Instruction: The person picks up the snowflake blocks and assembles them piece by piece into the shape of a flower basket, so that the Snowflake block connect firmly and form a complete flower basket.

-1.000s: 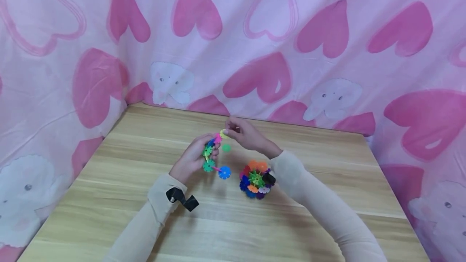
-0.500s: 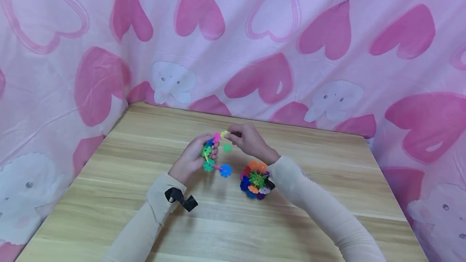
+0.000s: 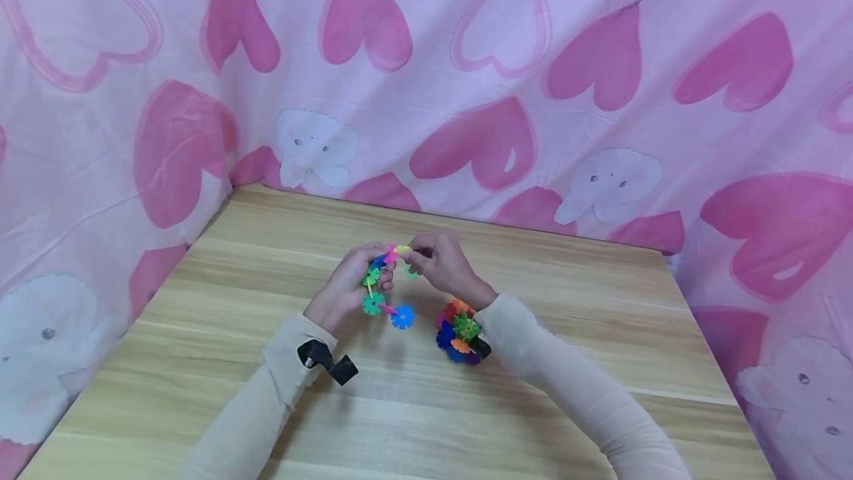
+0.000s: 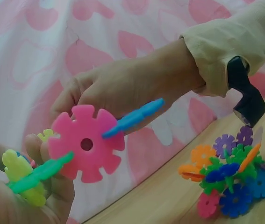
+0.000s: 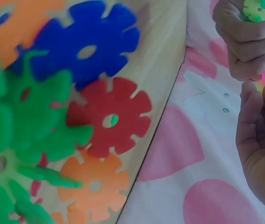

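Observation:
My left hand (image 3: 346,280) grips a chain of interlocking plastic snowflake discs. Hanging from its lower end are a teal-green disc (image 3: 374,304), a pink disc (image 4: 67,144) and a blue disc (image 3: 403,323); closer to the palm, a green disc (image 4: 43,170) crosses a yellow one (image 4: 36,193). My right hand (image 3: 443,265) pinches a yellow disc (image 3: 402,249) against the pink disc (image 3: 390,254) at the chain's upper end. The fingertips nearly meet, in the right wrist view too, and hide the joint. Behind the right fingers, another green disc (image 3: 410,272) is partly covered.
A ball-like cluster of joined discs (image 3: 460,332) stands on the wooden table (image 3: 400,413), just below the right wrist and partly hidden by the sleeve. Black straps (image 3: 326,361) hang from the cuffs. A pink heart-patterned curtain (image 3: 373,124) borders the table's back and sides.
The right hand has moved slightly down and left, keeping its pinch on the yellow disc, which now sits against the pink one. The green disc behind is more covered. The left hand keeps its grip.

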`<action>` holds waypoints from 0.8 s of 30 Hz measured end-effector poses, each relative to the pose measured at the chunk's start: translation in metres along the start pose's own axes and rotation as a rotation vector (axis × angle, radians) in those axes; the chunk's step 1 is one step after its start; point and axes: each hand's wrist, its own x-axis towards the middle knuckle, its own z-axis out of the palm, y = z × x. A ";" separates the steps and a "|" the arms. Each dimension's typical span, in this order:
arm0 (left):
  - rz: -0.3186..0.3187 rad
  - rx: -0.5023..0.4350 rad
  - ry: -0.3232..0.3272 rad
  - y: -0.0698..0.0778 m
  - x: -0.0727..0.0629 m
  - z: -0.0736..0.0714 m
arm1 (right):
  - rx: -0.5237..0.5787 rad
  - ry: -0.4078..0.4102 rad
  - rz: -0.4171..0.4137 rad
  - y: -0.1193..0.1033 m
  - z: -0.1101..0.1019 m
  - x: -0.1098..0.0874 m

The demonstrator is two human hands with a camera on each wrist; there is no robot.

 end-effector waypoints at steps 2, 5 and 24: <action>-0.003 0.035 -0.015 0.001 -0.002 -0.005 | -0.003 -0.036 0.002 0.000 0.001 0.002; -0.036 0.078 -0.046 0.003 -0.006 -0.015 | -0.040 -0.168 0.030 -0.001 -0.005 0.011; -0.125 0.065 -0.127 0.007 -0.012 -0.033 | -0.409 -0.509 0.418 0.029 0.032 0.044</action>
